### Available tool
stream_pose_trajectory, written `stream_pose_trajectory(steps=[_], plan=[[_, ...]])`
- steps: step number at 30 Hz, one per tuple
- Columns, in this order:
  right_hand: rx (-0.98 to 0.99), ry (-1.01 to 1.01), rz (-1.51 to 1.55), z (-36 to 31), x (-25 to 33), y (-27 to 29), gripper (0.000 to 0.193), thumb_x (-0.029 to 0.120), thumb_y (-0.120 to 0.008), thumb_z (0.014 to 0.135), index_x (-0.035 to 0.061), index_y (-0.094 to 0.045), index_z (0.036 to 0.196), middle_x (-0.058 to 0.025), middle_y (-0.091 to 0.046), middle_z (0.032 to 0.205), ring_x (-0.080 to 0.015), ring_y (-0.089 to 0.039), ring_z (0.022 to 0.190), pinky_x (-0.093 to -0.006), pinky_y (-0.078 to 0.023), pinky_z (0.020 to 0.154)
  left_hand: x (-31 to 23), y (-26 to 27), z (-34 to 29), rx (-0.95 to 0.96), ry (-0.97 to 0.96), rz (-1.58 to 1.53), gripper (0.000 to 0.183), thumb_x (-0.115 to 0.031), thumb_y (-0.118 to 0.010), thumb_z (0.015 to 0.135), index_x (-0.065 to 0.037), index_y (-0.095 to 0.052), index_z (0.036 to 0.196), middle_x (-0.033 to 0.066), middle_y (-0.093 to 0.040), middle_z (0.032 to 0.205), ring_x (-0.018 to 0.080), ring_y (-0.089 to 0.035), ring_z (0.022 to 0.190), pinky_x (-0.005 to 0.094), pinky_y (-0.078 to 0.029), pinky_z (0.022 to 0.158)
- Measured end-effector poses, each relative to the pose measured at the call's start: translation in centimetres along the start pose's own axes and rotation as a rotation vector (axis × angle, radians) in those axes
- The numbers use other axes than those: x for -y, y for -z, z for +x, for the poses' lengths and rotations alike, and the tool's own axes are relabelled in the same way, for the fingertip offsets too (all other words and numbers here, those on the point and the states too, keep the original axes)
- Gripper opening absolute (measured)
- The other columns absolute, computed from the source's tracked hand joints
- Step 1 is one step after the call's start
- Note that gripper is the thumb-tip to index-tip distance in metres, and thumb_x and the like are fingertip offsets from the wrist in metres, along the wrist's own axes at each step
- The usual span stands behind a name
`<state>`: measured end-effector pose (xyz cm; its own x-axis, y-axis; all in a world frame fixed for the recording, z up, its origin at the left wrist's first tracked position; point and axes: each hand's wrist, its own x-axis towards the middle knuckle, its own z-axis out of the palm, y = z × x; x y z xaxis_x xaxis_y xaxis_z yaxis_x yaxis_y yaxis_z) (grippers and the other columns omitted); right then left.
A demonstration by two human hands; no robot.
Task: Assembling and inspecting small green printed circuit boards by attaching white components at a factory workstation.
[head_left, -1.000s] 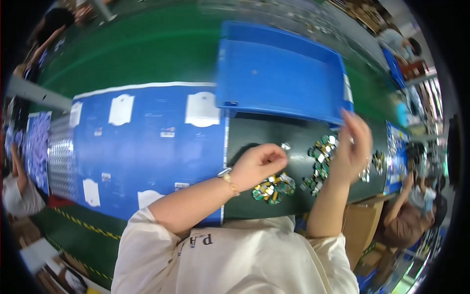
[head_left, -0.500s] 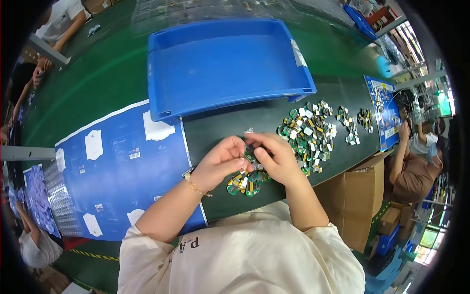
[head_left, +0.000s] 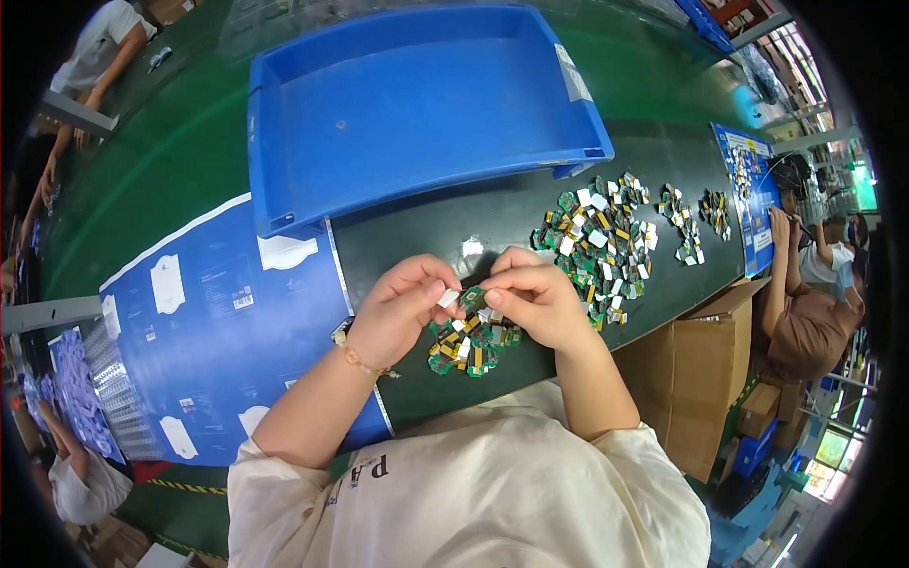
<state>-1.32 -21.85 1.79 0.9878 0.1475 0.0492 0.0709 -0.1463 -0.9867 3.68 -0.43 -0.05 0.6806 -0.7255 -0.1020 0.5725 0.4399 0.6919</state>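
Observation:
Over the dark table mat, my left hand (head_left: 400,301) pinches a small white piece (head_left: 448,297) between thumb and forefinger. My right hand (head_left: 538,301) grips a small green circuit board (head_left: 472,299) by its edge, right beside the white piece; whether the two are joined I cannot tell. Below my fingers lies a small pile of circuit boards (head_left: 464,350) with white and yellow parts. A larger heap of similar boards (head_left: 598,241) spreads out to the right of my right hand.
A big blue bin (head_left: 417,194) stands beyond my hands. Blue printed sheet (head_left: 208,331) covers the left side. Smaller board groups (head_left: 684,227) lie farther right, near a cardboard box (head_left: 686,379). A small shiny whitish patch (head_left: 472,246) is on the mat. Other people sit around the table.
My fingertips have drawn slightly apart, and the white piece and the green board now show between them. The bin and sheet appear shifted left as the view moved.

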Motion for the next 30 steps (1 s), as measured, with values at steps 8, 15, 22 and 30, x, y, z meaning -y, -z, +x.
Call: stream_pose_trajectory(steps=[8, 15, 22, 30], plan=[[-0.110, -0.377, 0.485, -0.5, 1.1, -1.1, 0.008, 0.007, -0.066, 0.088, 0.0013, -0.068, 0.093, -0.0012, -0.066, 0.081, -0.0058, -0.058, 0.070, -0.0198, -0.045, 0.059, 0.1, -1.4, 0.3, -0.140, 0.047, 0.162, 0.011, -0.011, -0.055, 0.094, -0.006, -0.056, 0.105, 0.0021, -0.062, 0.093, 0.0104, -0.061, 0.085, 0.0238, -0.046, 0.071], [-0.027, -0.463, 0.374, -0.7, 2.6, -1.0, 0.007, 0.009, -0.067, 0.087, 0.0038, -0.062, 0.087, -0.0003, -0.065, 0.074, -0.0051, -0.059, 0.063, -0.0172, -0.042, 0.053, 0.6, -1.0, -0.2, -0.052, -0.017, 0.187, 0.015, -0.009, -0.059, 0.093, -0.003, -0.057, 0.107, 0.0034, -0.064, 0.098, 0.0104, -0.061, 0.089, 0.0237, -0.049, 0.076], [0.014, -0.098, -0.170, -1.0, 2.7, -0.5, 0.013, 0.006, -0.075, 0.078, 0.0031, -0.063, 0.080, 0.0033, -0.051, 0.073, -0.0028, -0.044, 0.059, -0.0195, -0.033, 0.050, 0.8, -1.1, -0.3, -0.018, 0.059, 0.241, 0.018, -0.009, -0.058, 0.094, 0.002, -0.062, 0.109, 0.0091, -0.067, 0.101, 0.0135, -0.064, 0.093, 0.0261, -0.052, 0.084], [-0.078, -0.190, 0.114, -1.7, 2.1, -1.5, 0.012, 0.010, -0.073, 0.081, 0.0030, -0.064, 0.082, 0.0026, -0.051, 0.077, -0.0029, -0.043, 0.061, -0.0205, -0.035, 0.053, 0.7, -0.3, -0.3, 0.018, 0.199, 0.044, 0.022, -0.014, -0.055, 0.096, 0.001, -0.063, 0.111, 0.0099, -0.068, 0.096, 0.0143, -0.067, 0.083, 0.0268, -0.056, 0.076]])
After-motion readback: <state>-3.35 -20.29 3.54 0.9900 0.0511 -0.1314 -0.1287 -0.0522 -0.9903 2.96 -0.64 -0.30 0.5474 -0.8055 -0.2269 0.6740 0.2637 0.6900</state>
